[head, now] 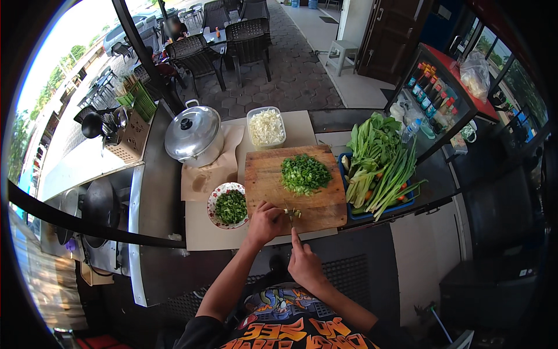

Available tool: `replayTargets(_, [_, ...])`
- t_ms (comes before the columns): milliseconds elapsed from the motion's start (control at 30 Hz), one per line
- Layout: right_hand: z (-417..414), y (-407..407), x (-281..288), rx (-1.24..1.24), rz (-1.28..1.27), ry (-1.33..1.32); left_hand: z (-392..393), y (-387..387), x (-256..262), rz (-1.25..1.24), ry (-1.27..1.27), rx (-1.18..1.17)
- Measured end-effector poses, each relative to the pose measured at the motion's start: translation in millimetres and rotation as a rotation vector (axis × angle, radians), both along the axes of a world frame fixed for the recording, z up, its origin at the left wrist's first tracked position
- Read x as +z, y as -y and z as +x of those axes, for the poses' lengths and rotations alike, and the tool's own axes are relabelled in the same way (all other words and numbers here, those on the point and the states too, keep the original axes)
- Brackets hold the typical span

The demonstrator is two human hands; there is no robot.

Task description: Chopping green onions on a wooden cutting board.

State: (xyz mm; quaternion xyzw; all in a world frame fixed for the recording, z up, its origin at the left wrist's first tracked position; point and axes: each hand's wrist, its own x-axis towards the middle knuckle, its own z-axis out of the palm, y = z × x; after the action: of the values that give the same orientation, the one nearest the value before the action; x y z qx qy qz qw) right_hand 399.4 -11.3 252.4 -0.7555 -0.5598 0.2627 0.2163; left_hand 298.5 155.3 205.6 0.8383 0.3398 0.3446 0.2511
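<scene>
My right hand [305,265] grips a knife, index finger stretched along its back. The thin knife blade [291,221] stands across the near part of a wooden cutting board [266,174]. My left hand [265,223] is curled on the board just left of the blade, its fingertips pinching pale scallion ends [286,211] that the fingers mostly hide. Small cut scallion pieces [297,213] lie right of the blade. Farther up the board is a heap of chopped scallion greens [305,174]. A flowered bowl [211,208] of chopped greens stands left of the board.
A lidded aluminium pot [196,135] and a plastic tub [267,145] of shredded cabbage stand behind. To the right, a blue crate [394,208] holds leafy greens [370,144] and whole scallions [396,179]. A glass case [436,96] contains bottles. Woks [99,209] sit at far left.
</scene>
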Motion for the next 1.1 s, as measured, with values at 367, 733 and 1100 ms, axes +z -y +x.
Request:
replayTargets(367, [-2, 25, -15, 0.035, 0.067, 0.074, 0, -1, -4, -0.034, 0.016, 0.004])
replayTargets(733, [3, 18, 2, -0.017, 0.138, -0.093, -6, -5, -1, -0.017, -0.003, -0.038])
replayTargets(1100, [-9, -2, 3, -0.029, -0.024, -0.043, -5, -4, -4, 0.012, 0.009, -0.025])
